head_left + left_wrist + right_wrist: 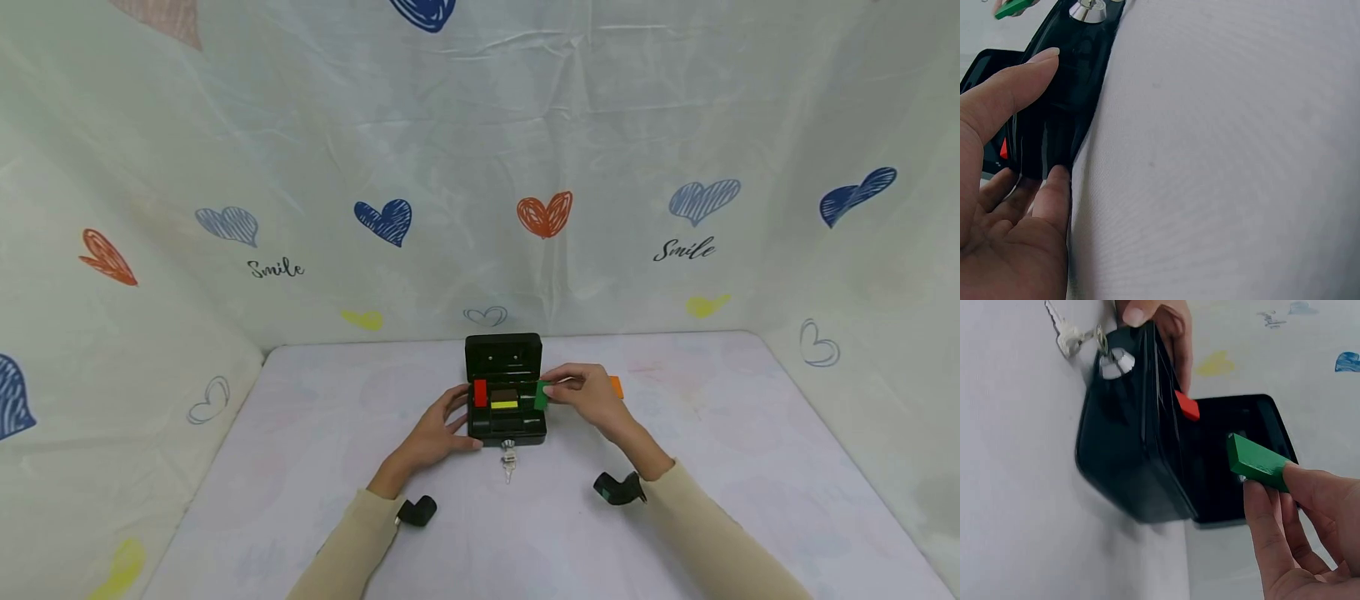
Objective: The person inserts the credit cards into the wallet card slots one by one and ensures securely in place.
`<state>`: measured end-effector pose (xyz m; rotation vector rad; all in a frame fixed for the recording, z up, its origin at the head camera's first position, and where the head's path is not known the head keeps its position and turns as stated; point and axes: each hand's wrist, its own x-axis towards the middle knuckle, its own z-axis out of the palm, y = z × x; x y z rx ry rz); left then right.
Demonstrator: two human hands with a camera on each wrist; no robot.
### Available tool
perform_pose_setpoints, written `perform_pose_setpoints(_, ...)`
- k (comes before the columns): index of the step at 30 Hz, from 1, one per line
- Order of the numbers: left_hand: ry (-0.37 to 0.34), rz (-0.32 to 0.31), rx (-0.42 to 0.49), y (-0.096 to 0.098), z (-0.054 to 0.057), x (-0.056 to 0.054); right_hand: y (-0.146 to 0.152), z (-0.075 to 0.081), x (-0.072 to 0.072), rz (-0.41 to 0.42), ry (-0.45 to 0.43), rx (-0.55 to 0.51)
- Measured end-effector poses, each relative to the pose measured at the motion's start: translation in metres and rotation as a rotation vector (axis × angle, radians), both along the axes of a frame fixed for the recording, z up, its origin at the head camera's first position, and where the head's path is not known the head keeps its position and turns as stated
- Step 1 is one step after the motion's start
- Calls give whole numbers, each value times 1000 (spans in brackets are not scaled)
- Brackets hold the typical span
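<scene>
A black cash box (525,438) stands on the table with its lid (502,357) raised at the back. My left hand (435,433) holds the box by its left side, thumb at the front wall and fingers along the side. Between thumb and fingers, my right hand (594,398) pinches a green block (1257,462) over the box's right end. Inside the box, a red block (480,392) stands at the left and a yellow block (504,405) lies near the middle. Keys (1067,336) hang from the front lock (1116,364).
An orange block (617,387) lies on the table (337,400) to the right of the box, partly hidden behind my right hand. A white curtain (465,150) printed with hearts hangs behind the table's back edge. Dark wrist cameras (618,488) sit at both sleeves.
</scene>
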<state>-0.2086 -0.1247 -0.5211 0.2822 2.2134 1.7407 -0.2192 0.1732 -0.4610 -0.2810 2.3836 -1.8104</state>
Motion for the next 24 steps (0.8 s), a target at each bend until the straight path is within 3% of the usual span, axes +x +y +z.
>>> perform_pose_setpoints(9,-6,7,-17,0,1,1,33,1,-1,-61,-22,57)
perform_pose_setpoints(24,-13,3,-18,0,1,1,95,-1,-7,-95,-24,134)
